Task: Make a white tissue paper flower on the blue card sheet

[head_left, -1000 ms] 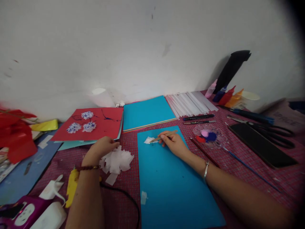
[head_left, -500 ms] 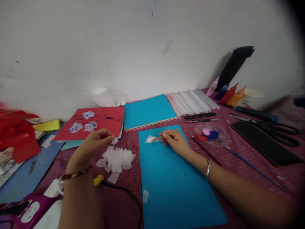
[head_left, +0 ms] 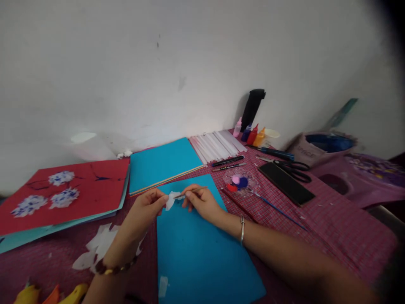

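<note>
Left hand [head_left: 144, 211] has come off the tissue heap [head_left: 95, 249] to meet the right hand [head_left: 202, 202].
Blue card sheet [head_left: 202, 253] lies beneath both sets of fingers, bare but for one scrap [head_left: 163, 286]; work on it judged barely begun, heap unused. Left thumb and forefinger pinch a white tissue piece [head_left: 171, 199]; right fingers clamp a thin wooden stick [head_left: 193, 191], tip at that piece.
</note>
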Tool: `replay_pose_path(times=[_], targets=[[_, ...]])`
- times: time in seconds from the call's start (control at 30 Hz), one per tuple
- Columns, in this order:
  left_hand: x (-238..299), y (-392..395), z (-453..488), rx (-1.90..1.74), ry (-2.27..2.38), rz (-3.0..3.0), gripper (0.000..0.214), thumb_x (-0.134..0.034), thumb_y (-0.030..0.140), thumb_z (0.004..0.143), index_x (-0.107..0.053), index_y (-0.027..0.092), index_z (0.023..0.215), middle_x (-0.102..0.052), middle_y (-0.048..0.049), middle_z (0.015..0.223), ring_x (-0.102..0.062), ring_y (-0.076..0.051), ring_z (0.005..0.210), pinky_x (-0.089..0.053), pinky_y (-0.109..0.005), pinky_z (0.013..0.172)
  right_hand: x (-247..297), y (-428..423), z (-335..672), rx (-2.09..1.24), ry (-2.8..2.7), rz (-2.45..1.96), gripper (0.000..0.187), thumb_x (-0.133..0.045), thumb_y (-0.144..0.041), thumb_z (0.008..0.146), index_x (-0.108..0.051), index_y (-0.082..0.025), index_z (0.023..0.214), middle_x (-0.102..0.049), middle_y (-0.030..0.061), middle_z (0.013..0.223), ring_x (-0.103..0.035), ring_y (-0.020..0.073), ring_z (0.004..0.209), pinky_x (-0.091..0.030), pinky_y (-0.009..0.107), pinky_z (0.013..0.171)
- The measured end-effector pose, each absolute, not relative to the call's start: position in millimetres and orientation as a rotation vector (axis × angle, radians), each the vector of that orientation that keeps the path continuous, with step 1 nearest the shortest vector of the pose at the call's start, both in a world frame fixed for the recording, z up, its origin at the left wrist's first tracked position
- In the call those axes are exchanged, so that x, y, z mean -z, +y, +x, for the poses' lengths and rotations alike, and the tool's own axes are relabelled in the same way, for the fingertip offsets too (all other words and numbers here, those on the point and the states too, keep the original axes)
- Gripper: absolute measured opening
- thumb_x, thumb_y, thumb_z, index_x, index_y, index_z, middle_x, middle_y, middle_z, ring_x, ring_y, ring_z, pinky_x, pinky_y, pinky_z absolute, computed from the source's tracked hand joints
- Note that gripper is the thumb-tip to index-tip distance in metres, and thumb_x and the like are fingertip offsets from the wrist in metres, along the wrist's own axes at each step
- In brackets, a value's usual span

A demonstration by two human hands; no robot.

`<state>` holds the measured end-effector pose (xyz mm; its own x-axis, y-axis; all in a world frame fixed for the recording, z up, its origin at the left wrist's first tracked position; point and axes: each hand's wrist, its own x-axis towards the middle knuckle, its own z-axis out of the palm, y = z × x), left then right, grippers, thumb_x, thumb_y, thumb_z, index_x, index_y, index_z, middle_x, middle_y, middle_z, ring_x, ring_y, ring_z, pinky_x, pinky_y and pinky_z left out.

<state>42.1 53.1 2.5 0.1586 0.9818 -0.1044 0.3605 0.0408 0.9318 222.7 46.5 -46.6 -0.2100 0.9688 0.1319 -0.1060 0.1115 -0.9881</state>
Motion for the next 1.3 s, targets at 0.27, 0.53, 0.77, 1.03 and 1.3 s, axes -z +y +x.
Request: replay_pose_path(times=[0.27, 0.53, 0.77, 1.03, 1.3], targets=[[2.0, 50.1, 49.5, -0.954, 1.448, 1.585, 0.026, -0.061, 0.038, 0.07, -0.051, 0.017, 0.059, -0.046, 0.0041, 0.056, -0.039, -0.01, 0.053, -0.032, -0.022, 0.051, 38.1, 33.6, 226.8, -1.246, -1.421, -1.083, 0.016, -0.052, -0.029, 0.083, -0.056, -0.017, 0.074, -0.058, -0.0011, 0.061, -0.049, 0.0093, 0.049, -0.035, 0.02, 0.046], [1.7, 45.1, 55.5, -0.952, 1.114, 1.247, 0.024, -0.067, 0.037, 0.071, -0.056, 0.017, 0.062, -0.06, -0.0011, 0.082, -0.048, -0.009, 0.061, -0.036, -0.02, 0.053, 27.7, 35.8, 231.2, -1.255, -1.302, -0.991, 0.027, -0.045, -0.036, 0.089, -0.055, -0.016, 0.074, -0.054, -0.0032, 0.055, -0.045, 0.0068, 0.042, -0.034, 0.018, 0.042], [0.5, 44.9, 60.8, -1.147, 1.209, 1.64, 0.015, -0.067, 0.036, 0.07, -0.068, 0.022, 0.065, -0.059, -0.005, 0.086, -0.053, -0.023, 0.098, -0.042, -0.03, 0.081, 25.7, 32.1, 222.1, -1.609, -1.37, -0.816, 0.019, -0.046, -0.03, 0.089, -0.053, -0.016, 0.099, -0.056, -0.0054, 0.057, -0.05, 0.0073, 0.044, -0.041, 0.018, 0.044], [-12.3, 31.4, 70.9, -1.169, 1.533, 1.875, 0.022, -0.061, 0.039, 0.078, -0.062, 0.021, 0.066, -0.056, -0.0012, 0.074, -0.053, -0.017, 0.071, -0.039, -0.027, 0.064, 25.6, 32.6, 221.9, -1.622, -1.37, -0.735, 0.024, -0.048, -0.04, 0.088, -0.051, -0.016, 0.09, -0.055, -0.0062, 0.053, -0.05, 0.0078, 0.042, -0.04, 0.019, 0.043], [-8.7, 25.5, 75.7, -1.044, 1.539, 1.903, 0.022, -0.055, 0.04, 0.083, -0.057, 0.02, 0.072, -0.059, 0.001, 0.065, -0.053, -0.015, 0.062, -0.037, -0.026, 0.059, 28.9, 31.8, 217.1, -1.573, -1.312, -0.795, 0.043, -0.059, -0.059, 0.075, -0.047, -0.018, 0.074, -0.053, -0.006, 0.05, -0.048, 0.008, 0.041, -0.038, 0.019, 0.04]])
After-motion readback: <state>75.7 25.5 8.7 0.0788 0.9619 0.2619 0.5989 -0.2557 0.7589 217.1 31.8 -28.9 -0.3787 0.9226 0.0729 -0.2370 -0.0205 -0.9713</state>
